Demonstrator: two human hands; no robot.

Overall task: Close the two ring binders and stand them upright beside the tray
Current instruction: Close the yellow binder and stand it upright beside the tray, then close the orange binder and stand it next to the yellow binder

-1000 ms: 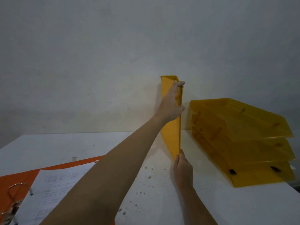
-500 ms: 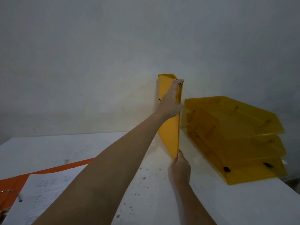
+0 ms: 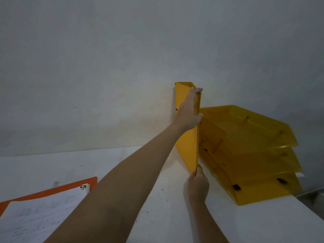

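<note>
Yellow binder: While you steadied it with both hands, the yellow binder [image 3: 188, 146] stood upright near the worktop's far edge, just beside the tray stack, its spine toward the wall and its opening edge toward you.
Left hand: Your left hand [image 3: 188, 113] was wrapped over the upper part of the opening edge, fingers on the left cover and thumb across the front, closed on the binder; this grip seemed meant to pinch the covers shut and stop the top from tipping.
Right hand: Your right hand [image 3: 197, 185] sat at the bottom front corner with its fingertips pinching the lower edge where it met the worktop [image 3: 166, 216], likely to stop the foot from sliding; whether it gripped or only pressed, I could not tell for certain.
Look of the binder: It was plain yellow, closed to a narrow wedge, wider at the spine, and roughly vertical.
Tray stack: The tray stack [image 3: 263, 165], three translucent yellow tiers, stood near the far right corner, its left side just beside the binder; contact could not be confirmed.
Orange binder: The orange binder [image 3: 84, 184] lay open and flat at the near left edge, a printed sheet [image 3: 38, 211] on it, so by my judgement half the job remained.
</note>
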